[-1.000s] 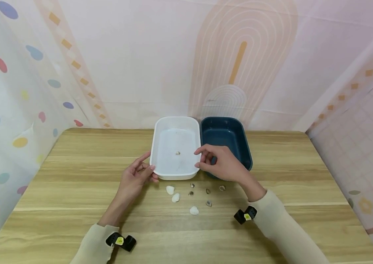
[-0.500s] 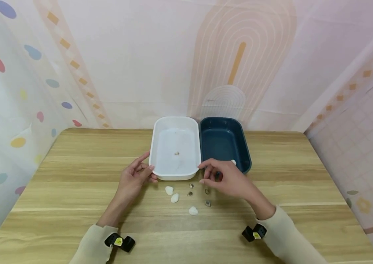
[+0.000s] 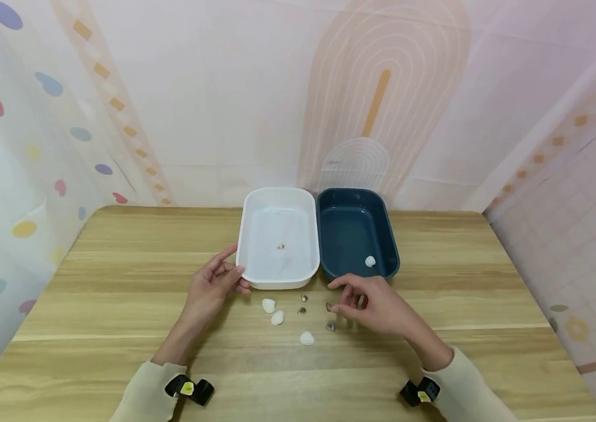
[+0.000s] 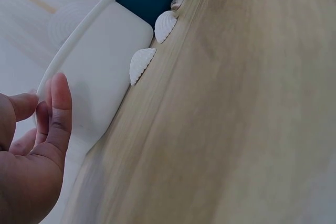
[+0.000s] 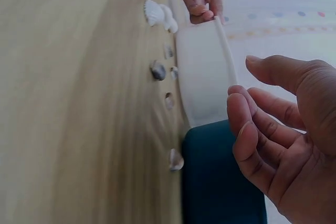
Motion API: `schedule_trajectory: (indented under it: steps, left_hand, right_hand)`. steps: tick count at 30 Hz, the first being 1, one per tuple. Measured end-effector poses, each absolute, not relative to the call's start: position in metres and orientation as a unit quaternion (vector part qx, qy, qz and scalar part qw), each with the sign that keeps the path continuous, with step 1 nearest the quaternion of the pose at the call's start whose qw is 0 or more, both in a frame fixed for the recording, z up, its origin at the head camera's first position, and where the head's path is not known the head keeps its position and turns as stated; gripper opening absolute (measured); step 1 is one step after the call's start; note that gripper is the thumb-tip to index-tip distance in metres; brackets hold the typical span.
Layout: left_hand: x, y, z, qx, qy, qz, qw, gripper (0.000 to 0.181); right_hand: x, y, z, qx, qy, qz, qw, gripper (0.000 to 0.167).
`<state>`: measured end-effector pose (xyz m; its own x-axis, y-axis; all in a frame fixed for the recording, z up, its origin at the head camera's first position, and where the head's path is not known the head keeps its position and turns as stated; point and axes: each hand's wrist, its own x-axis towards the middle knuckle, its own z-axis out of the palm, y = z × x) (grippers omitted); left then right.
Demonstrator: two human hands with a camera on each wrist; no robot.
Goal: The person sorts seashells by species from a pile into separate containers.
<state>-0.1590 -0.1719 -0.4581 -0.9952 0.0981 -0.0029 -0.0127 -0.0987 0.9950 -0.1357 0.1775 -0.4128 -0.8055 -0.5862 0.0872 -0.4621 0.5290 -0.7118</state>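
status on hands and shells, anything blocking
Left hand gripping white tray. Right hand empty, near dark shells. One shell in each tray, others on table. No obstruction seen.

My left hand (image 3: 214, 287) grips the near left corner of a white tray (image 3: 276, 285) containing one tiny shell (image 3: 281, 247); my right hand (image 3: 374, 303) hovers just beside a dark shell (image 3: 329, 307) on the wooden table (image 3: 92, 328), before a blue tray (image 3: 351, 234) bearing a white shell (image 3: 370, 261).
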Motion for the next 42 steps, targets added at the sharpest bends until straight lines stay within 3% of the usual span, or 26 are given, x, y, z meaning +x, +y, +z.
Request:
schedule_trajectory:
  steps: [21, 30, 42]
  left_hand:
    - [-0.159, -0.172, -0.458, 0.042, 0.666, 0.744, 0.037, 0.062]
    - [-0.158, -0.172, -0.458, 0.03, 0.678, 0.733, 0.037, 0.06]
    - [-0.158, -0.172, -0.458, 0.023, 0.679, 0.732, 0.04, 0.06]
  right_hand:
    - [-0.128, 0.206, -0.441, -0.218, 0.904, -0.347, 0.124, 0.035]
    - [-0.127, 0.208, -0.444, -0.195, 0.909, -0.349, 0.119, 0.017]
    - [-0.128, 0.212, -0.443, -0.188, 0.9, -0.369, 0.136, 0.01]
